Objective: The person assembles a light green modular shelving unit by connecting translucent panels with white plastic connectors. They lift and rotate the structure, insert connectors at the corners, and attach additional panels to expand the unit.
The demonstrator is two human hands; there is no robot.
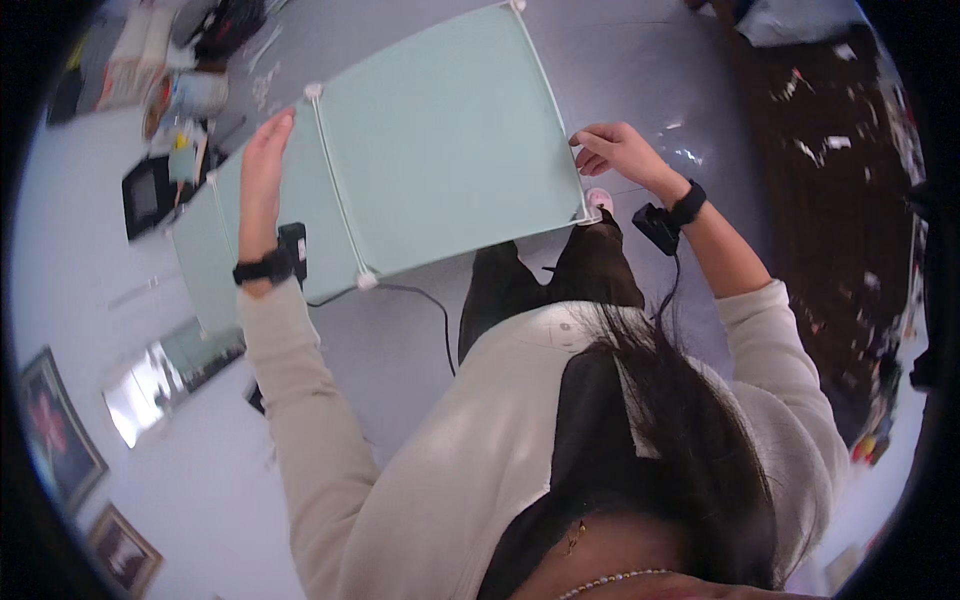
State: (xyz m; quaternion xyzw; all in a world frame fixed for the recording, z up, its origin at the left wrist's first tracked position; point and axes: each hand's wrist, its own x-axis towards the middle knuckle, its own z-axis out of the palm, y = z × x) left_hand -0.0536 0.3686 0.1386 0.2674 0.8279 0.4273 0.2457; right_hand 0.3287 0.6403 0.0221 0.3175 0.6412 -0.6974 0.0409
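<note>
A pale green panel unit [440,140] stands in front of me, its large flat faces edged with thin white rods. White corner connectors [314,91] join the rods. My left hand [268,150] lies flat along the unit's left section, fingers stretched out and close together, holding nothing that I can see. At the right edge of the large panel is my right hand [617,152], its fingers loosely bent and apart. Its fingertips are at the rod; whether they touch it I cannot tell. Both wrists wear black bands with small black boxes.
A dark brown surface [800,220] scattered with small bits runs along the right. Bags and a clear jar [198,93] sit at the far left, near a black tray-like object [150,195]. A black cable [430,297] crosses the grey floor. Framed pictures [62,425] hang on the left.
</note>
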